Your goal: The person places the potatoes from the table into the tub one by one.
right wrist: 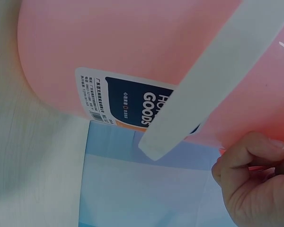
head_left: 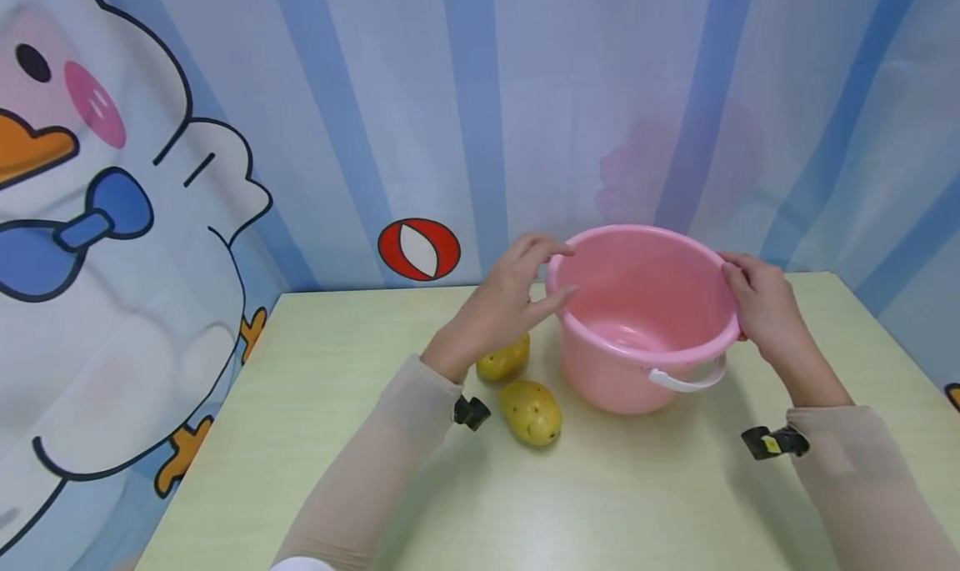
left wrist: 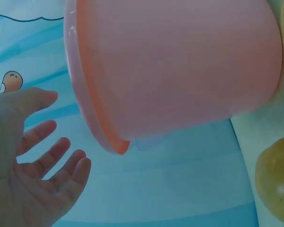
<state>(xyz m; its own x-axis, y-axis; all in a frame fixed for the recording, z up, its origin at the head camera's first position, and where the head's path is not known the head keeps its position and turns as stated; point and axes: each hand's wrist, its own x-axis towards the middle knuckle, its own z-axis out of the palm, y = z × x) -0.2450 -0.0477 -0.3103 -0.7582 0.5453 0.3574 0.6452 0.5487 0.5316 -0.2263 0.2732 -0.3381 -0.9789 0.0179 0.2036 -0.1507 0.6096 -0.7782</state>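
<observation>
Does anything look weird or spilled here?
Nothing stands out: no spill or crack shows. The round pink plastic bucket is beside two oval yellow potatoes, its curved white handle hanging at its side.

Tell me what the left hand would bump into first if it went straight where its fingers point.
Probably the pink bucket, at its rim; the left hand points that way, a gap showing between, though depth is unclear.
</observation>
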